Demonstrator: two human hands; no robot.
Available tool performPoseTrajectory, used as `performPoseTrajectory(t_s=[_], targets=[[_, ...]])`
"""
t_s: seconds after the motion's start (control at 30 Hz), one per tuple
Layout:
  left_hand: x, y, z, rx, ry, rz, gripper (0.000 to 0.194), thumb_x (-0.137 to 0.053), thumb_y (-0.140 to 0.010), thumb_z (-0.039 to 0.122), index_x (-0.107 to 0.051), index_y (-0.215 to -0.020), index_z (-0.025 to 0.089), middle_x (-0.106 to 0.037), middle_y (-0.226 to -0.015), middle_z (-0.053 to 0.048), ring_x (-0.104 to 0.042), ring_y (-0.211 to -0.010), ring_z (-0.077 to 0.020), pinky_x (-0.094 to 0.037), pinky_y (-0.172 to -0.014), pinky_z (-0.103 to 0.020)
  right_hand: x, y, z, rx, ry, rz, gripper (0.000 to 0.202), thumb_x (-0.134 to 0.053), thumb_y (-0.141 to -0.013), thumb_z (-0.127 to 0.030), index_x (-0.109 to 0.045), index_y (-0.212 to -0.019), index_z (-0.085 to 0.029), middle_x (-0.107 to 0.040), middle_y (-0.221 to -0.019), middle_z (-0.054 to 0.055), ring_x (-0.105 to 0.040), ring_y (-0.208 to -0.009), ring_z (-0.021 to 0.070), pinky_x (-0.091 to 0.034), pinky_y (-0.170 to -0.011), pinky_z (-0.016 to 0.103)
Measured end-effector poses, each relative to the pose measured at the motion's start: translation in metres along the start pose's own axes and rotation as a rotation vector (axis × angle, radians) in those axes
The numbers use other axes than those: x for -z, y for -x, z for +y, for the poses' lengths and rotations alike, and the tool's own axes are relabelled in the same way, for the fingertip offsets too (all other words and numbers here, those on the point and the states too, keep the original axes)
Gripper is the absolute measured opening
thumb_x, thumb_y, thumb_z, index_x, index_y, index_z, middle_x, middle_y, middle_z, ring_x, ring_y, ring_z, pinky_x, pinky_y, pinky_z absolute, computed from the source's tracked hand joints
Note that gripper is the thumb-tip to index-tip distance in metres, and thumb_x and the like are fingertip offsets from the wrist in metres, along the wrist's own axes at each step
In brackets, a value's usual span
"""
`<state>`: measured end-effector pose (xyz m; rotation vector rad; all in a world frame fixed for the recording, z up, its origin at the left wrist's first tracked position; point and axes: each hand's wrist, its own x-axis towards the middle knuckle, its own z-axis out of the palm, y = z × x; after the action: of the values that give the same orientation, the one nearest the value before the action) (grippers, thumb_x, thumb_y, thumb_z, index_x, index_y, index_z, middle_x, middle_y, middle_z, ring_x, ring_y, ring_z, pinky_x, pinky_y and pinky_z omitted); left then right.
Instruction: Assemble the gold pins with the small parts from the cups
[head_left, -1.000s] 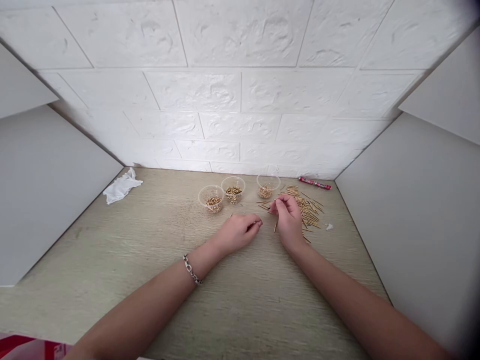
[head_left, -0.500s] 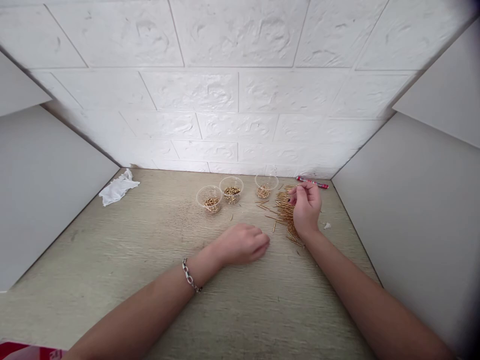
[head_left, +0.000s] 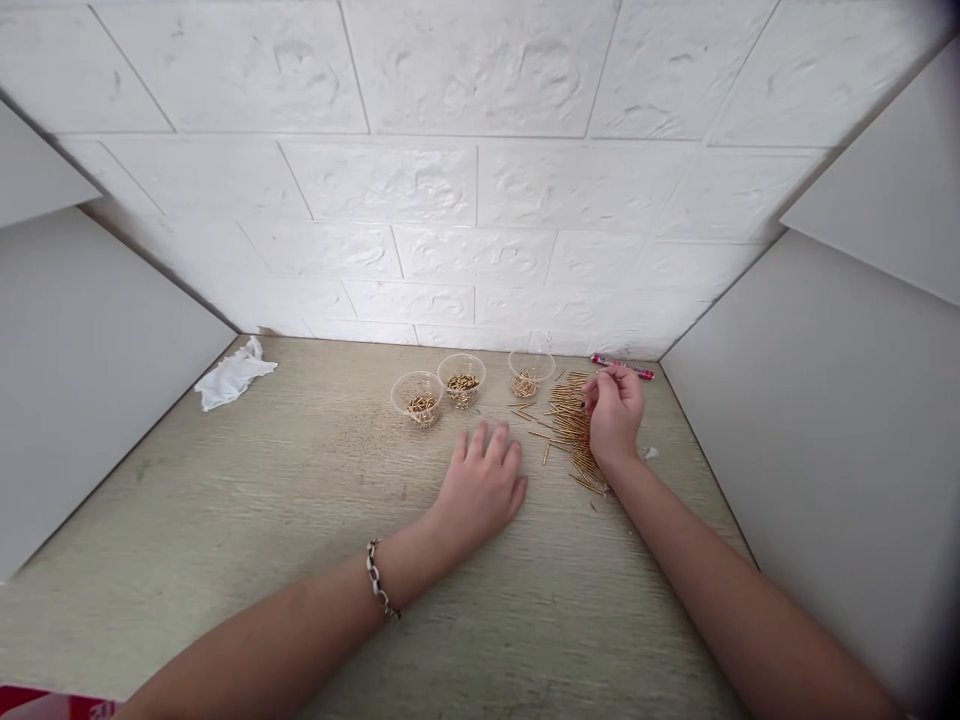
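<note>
My left hand lies palm down on the table, its fingers spread and pointing toward the cups; a small gold piece that lay there is no longer visible. Over the right side of a pile of thin gold rods, my right hand has its fingertips pinched together; what they hold, if anything, is too small to make out. Behind my left hand stand a clear cup and a second cup, both with small gold pieces. A third clear cup, left of the pile, holds lighter gold pieces.
A red tube lies by the wall behind my right hand. Crumpled white tissue is at the back left. Grey panels flank the table. A red and white item shows at the lower left corner.
My left hand has opened from a closed posture, its fingers now stretched toward the cups and covering the spot of the small gold piece. My right hand has barely moved.
</note>
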<state>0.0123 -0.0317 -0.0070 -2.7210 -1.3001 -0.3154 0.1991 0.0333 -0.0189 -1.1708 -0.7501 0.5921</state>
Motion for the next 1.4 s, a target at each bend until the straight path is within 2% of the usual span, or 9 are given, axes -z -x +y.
performPoseTrajectory(t_s=[0.1, 0.3, 0.43, 0.53, 0.67, 0.8, 0.9, 1.23, 1.4], targets=[[-0.005, -0.001, -0.003, 0.124, 0.050, -0.086, 0.046, -0.041, -0.084, 0.041, -0.047, -0.121, 0.014, -0.041, -0.135, -0.018, -0.036, -0.123, -0.0396, -0.033, -0.093, -0.057, 0.000, -0.001, -0.002, -0.010, 0.006, -0.005, 0.011, -0.051, -0.073, -0.029, -0.045, -0.077, -0.020, -0.052, -0.058, -0.006, -0.039, -0.043, 0.0074, -0.029, -0.041, 0.021], [-0.009, -0.002, -0.008, 0.066, 0.167, -0.116, 0.049, -0.041, -0.085, 0.038, -0.045, -0.123, 0.007, -0.041, -0.134, -0.024, -0.036, -0.127, -0.0330, -0.035, -0.098, -0.046, -0.007, 0.026, -0.017, 0.045, -0.054, -0.061, 0.010, -0.050, -0.075, -0.029, -0.045, -0.079, -0.021, -0.053, -0.058, -0.006, -0.041, -0.045, 0.0078, -0.033, -0.045, 0.022], [-0.012, -0.007, -0.017, -0.034, 0.238, -0.053, 0.042, -0.039, -0.087, 0.032, -0.048, -0.120, 0.007, -0.047, -0.130, -0.021, -0.041, -0.124, -0.0273, -0.037, -0.100, -0.040, -0.017, 0.062, -0.021, -0.098, -0.029, -0.339, 0.010, -0.049, -0.078, -0.031, -0.046, -0.078, -0.022, -0.052, -0.058, -0.006, -0.044, -0.046, 0.0090, -0.035, -0.046, 0.023], [-0.013, -0.010, -0.024, -0.069, 0.261, -0.007, 0.031, -0.033, -0.089, 0.020, -0.052, -0.112, 0.012, -0.051, -0.124, -0.016, -0.047, -0.117, -0.0217, -0.040, -0.096, -0.036, -0.023, 0.073, -0.017, -0.190, -0.043, -0.462, 0.013, -0.046, -0.080, -0.034, -0.042, -0.075, -0.023, -0.049, -0.056, -0.007, -0.042, -0.047, 0.0096, -0.036, -0.047, 0.024], [-0.009, -0.012, -0.027, -0.021, 0.121, 0.003, 0.030, -0.035, -0.085, 0.011, -0.051, -0.110, 0.012, -0.052, -0.117, -0.015, -0.050, -0.106, -0.0221, -0.043, -0.088, -0.036, -0.025, 0.068, -0.012, -0.229, -0.032, -0.469, 0.022, -0.043, -0.081, -0.039, -0.038, -0.068, -0.023, -0.040, -0.051, -0.008, -0.039, -0.045, 0.0097, -0.034, -0.045, 0.024], [-0.003, -0.012, -0.025, 0.132, -0.051, -0.033, 0.023, -0.035, -0.087, 0.020, -0.053, -0.099, 0.011, -0.056, -0.095, -0.013, -0.053, -0.085, -0.0242, -0.045, -0.070, -0.037, -0.022, 0.065, -0.009, -0.185, 0.048, -0.544, 0.032, -0.042, -0.084, -0.043, -0.034, -0.061, -0.022, -0.035, -0.049, -0.007, -0.036, -0.044, 0.0098, -0.032, -0.046, 0.024], [-0.001, -0.012, -0.024, 0.158, -0.094, -0.041, 0.021, -0.038, -0.086, 0.025, -0.054, -0.087, 0.012, -0.055, -0.086, -0.012, -0.051, -0.080, -0.0236, -0.043, -0.066, -0.036, -0.019, 0.068, -0.008, -0.096, 0.160, -0.614, 0.034, -0.042, -0.085, -0.044, -0.035, -0.060, -0.022, -0.037, -0.049, -0.006, -0.037, -0.047, 0.0108, -0.031, -0.047, 0.025], [-0.003, -0.010, -0.018, 0.066, 0.000, -0.043, 0.020, -0.037, -0.087, 0.022, -0.054, -0.092, 0.012, -0.055, -0.098, -0.013, -0.050, -0.091, -0.0239, -0.043, -0.074, -0.037, -0.019, 0.069, -0.009, -0.003, 0.254, -0.628, 0.033, -0.044, -0.085, -0.039, -0.037, -0.057, -0.021, -0.038, -0.050, -0.005, -0.035, -0.050, 0.0115, -0.028, -0.050, 0.026], [-0.005, -0.009, -0.017, -0.143, 0.053, -0.061, 0.025, -0.035, -0.089, 0.021, -0.053, -0.105, 0.015, -0.056, -0.105, -0.011, -0.051, -0.096, -0.0212, -0.043, -0.078, -0.033, -0.019, 0.069, -0.008, -0.033, 0.198, -0.596, 0.031, -0.045, -0.084, -0.038, -0.039, -0.059, -0.021, -0.038, -0.052, -0.005, -0.035, -0.051, 0.0114, -0.028, -0.050, 0.025]])
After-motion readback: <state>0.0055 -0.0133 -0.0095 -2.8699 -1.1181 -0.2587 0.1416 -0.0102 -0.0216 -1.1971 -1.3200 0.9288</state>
